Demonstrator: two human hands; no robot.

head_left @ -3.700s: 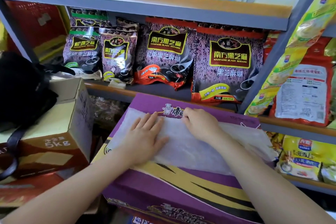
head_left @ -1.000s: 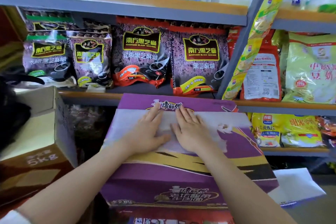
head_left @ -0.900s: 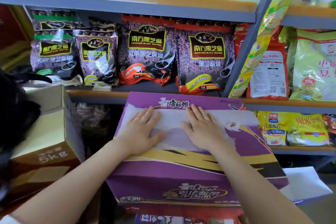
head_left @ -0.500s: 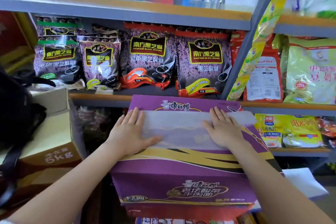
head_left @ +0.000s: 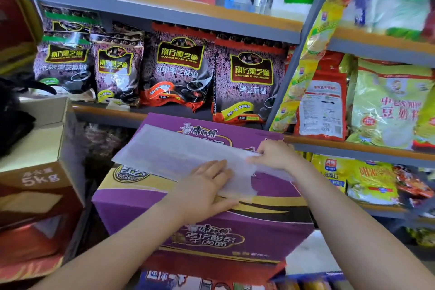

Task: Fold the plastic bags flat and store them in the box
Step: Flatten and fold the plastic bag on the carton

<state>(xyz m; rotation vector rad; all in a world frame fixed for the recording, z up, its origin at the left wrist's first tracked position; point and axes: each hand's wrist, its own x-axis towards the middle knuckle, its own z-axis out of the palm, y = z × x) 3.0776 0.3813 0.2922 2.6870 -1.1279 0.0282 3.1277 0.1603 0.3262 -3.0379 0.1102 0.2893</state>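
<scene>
Since half a second ago your hands have left the bag's (head_left: 179,150) two ends: your left hand (head_left: 204,192) has slid in from the left end to the right half, and your right hand (head_left: 273,154) has curled up from lying flat at the right end.

Head view: the bag, translucent white and folded into a long strip, lies across the top of the purple carton (head_left: 131,202), running from the far left corner toward the right. Your left hand lies flat on it, fingers straight and together, pressing the near right part down onto the carton. Your right hand pinches the bag's right end, fingers curled, and lifts that end a little off the lid; a loose flap hangs below it. A brown box (head_left: 42,179) marked 5 kg stands just left of the carton. Behind, a shelf (head_left: 110,113) carries dark sesame packets (head_left: 179,70), with yellow packets (head_left: 388,101) in the bay to the right.
</scene>
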